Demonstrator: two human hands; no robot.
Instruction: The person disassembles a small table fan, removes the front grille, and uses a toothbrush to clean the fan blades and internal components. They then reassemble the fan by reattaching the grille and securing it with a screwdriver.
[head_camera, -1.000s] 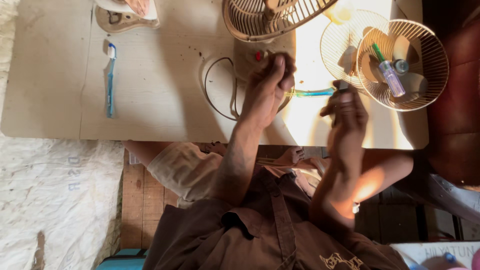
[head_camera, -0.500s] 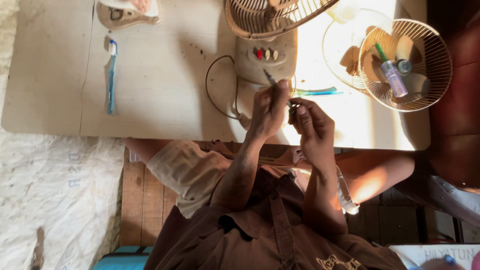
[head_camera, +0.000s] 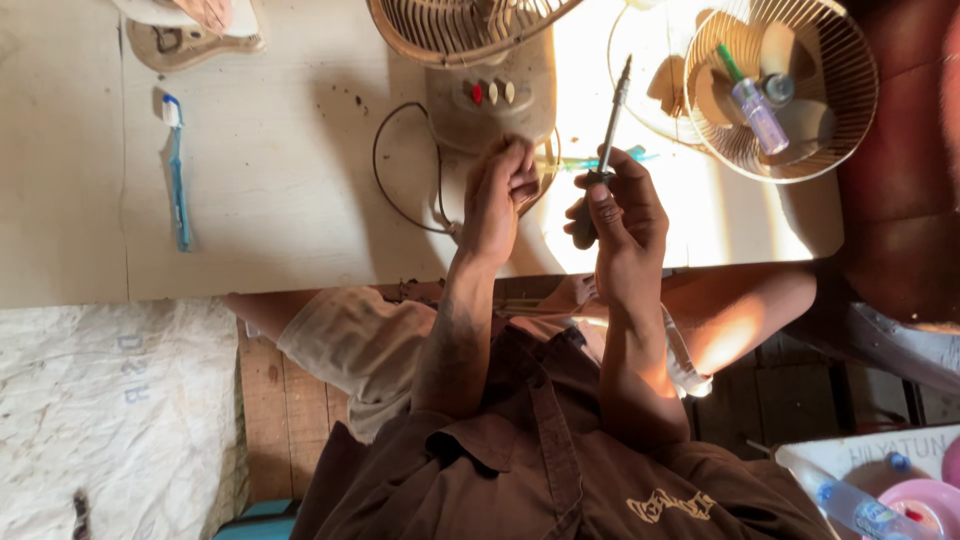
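Right hand (head_camera: 622, 215): closed round the dark handle of a screwdriver (head_camera: 607, 130), shaft pointing up and away from the body, tip in the sunlit patch near the fan guard. Left hand (head_camera: 500, 195): fingers curled together, resting against the lower edge of the fan base (head_camera: 490, 100); whether it pinches something small cannot be told. Fan base: beige, with red and pale buttons, standing on the board (head_camera: 280, 180), a thin black cord (head_camera: 385, 185) looping from it to the left. Loose fan guard (head_camera: 790, 90): at upper right, lying like a bowl, holding a small clear bottle (head_camera: 758, 112) with a green tip. Toothbrush (head_camera: 177, 170): blue and white, at far left of the board, well apart from both hands.
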